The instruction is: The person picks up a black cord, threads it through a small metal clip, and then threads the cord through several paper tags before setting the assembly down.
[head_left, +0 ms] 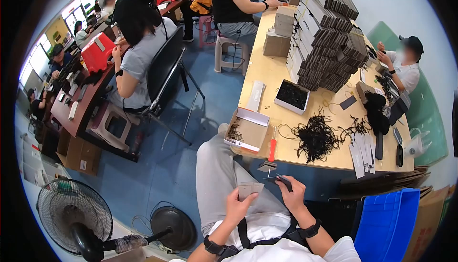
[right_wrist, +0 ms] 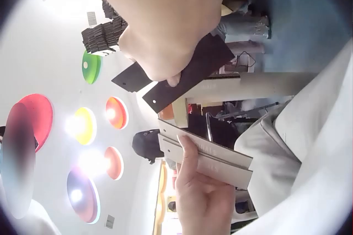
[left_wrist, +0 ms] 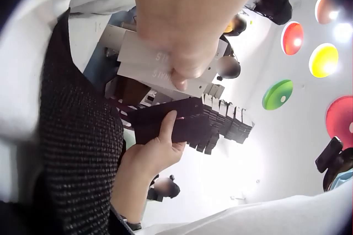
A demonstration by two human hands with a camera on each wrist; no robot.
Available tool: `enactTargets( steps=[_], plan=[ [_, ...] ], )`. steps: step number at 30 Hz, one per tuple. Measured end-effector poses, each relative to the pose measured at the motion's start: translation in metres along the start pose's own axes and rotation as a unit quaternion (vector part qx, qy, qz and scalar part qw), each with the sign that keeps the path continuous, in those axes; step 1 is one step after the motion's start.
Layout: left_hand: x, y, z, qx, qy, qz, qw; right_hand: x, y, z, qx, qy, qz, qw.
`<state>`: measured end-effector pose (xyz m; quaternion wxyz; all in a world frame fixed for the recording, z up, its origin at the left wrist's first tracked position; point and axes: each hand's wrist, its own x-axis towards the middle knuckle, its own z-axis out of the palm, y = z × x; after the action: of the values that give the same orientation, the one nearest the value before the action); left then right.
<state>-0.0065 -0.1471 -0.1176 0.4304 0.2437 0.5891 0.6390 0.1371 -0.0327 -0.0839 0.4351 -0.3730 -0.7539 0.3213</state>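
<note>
In the head view my left hand (head_left: 237,208) pinches a few pale grey tags (head_left: 250,189), fanned slightly over the lap. Lettering and a small hole show on these tags (right_wrist: 223,171) in the right wrist view, with the thumb lying across them. My right hand (head_left: 294,196) grips black tags (head_left: 285,183) just to the right. Two black tags (right_wrist: 187,75) spread apart under its fingers in the right wrist view, each with a hole near one end. Ahead of the hands, a small stack of tags (head_left: 267,166) sits on a thin metal rod below a red-handled tool (head_left: 272,150).
The wooden table (head_left: 286,150) ahead carries a tangle of black cords (head_left: 317,137), an open box (head_left: 248,131), a box of black pieces (head_left: 292,96) and tall tag stacks (head_left: 324,38). A blue bin (head_left: 389,224) stands right, a fan (head_left: 76,219) left. Other people sit around.
</note>
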Motion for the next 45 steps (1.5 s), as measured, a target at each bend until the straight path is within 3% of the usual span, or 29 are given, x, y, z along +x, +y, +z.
enactTargets(
  steps=[5,9,11,15,17,20,21,23,27,29,32,36,38,39,41,43,45],
  plan=[
    [0.0,-0.004,0.005,0.01,-0.003,-0.021,1.0,0.0,0.006,-0.007,-0.004,-0.076,-0.002,0.997],
    [0.0,-0.007,0.005,-0.015,0.005,-0.002,1.0,0.001,0.006,-0.002,-0.009,-0.067,0.003,0.998],
    [0.0,-0.004,0.005,-0.025,0.012,-0.002,1.0,0.007,0.0,-0.002,0.018,-0.083,0.077,0.993],
    [0.0,0.003,0.009,-0.009,0.008,-0.007,1.0,0.006,0.008,0.006,0.096,-0.061,0.141,0.984],
    [0.004,0.005,0.014,-0.004,0.002,-0.005,1.0,0.007,0.01,0.007,0.209,-0.047,0.211,0.954],
    [0.012,0.001,0.021,0.04,-0.001,0.048,0.998,0.007,0.017,0.001,0.245,-0.081,0.257,0.931],
    [0.015,-0.001,0.023,0.05,0.005,0.049,0.998,0.006,0.024,-0.001,0.245,-0.079,0.258,0.931],
    [0.016,-0.001,0.028,0.061,0.011,0.051,0.997,0.004,0.036,-0.004,0.12,-0.082,0.193,0.97],
    [0.01,0.003,0.036,-0.018,0.01,0.016,1.0,0.004,0.025,-0.013,0.127,-0.034,0.232,0.964],
    [0.008,0.002,0.037,-0.028,0.014,0.003,1.0,0.001,0.025,-0.015,0.198,0.019,0.253,0.947],
    [0.011,0.001,0.039,-0.029,0.011,-0.001,1.0,0.0,0.017,-0.021,0.255,0.017,0.268,0.929],
    [0.029,0.004,0.038,-0.004,0.032,0.022,0.999,-0.005,0.013,-0.025,0.236,-0.022,0.253,0.938],
    [0.034,0.003,0.033,-0.001,0.045,0.024,0.999,-0.005,0.012,-0.02,0.177,-0.076,0.169,0.967],
    [0.036,0.003,0.03,-0.027,0.058,0.035,0.997,-0.004,0.009,-0.018,0.178,-0.075,0.169,0.966],
    [0.035,0.004,0.026,-0.051,0.072,0.044,0.995,0.001,0.0,-0.016,0.064,-0.087,0.099,0.989],
    [0.031,0.013,0.023,-0.108,0.105,0.044,0.988,0.005,-0.01,-0.012,0.039,-0.083,0.098,0.991],
    [0.026,0.006,0.012,-0.071,0.089,0.04,0.993,0.004,-0.007,-0.009,0.018,-0.054,0.059,0.997]
  ],
)
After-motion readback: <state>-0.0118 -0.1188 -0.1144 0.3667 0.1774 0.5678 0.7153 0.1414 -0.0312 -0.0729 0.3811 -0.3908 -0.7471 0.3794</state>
